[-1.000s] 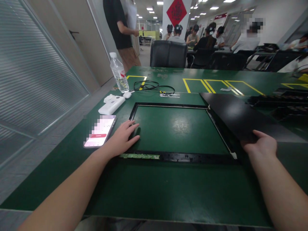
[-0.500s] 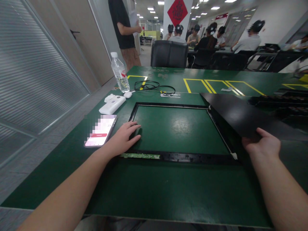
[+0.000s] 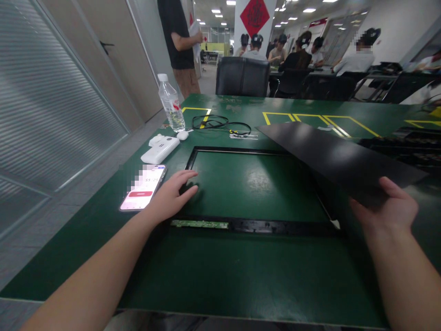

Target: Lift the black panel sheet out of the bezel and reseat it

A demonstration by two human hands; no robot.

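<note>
A thin black rectangular frame (image 3: 262, 225) lies flat on the green table (image 3: 241, 271), with a narrow green circuit strip (image 3: 200, 224) along its near left edge. My left hand (image 3: 170, 196) rests open on the frame's near left corner, fingers stretched flat. My right hand (image 3: 387, 209) grips the near edge of a large black panel (image 3: 330, 154), thumb on top. The panel is lifted off the table and hangs tilted over the frame's right side, hiding the frame's far right corner.
A phone (image 3: 143, 187) with a lit screen lies left of my left hand. Behind it are a white device (image 3: 160, 149), a water bottle (image 3: 171, 105) and a coiled black cable (image 3: 220, 122). Black trays (image 3: 406, 145) sit at the right. A person stands at the far left; several people sit at tables behind.
My right hand has raised the black panel and swung it leftward over the frame's right side. My left hand has stayed on the frame's corner.
</note>
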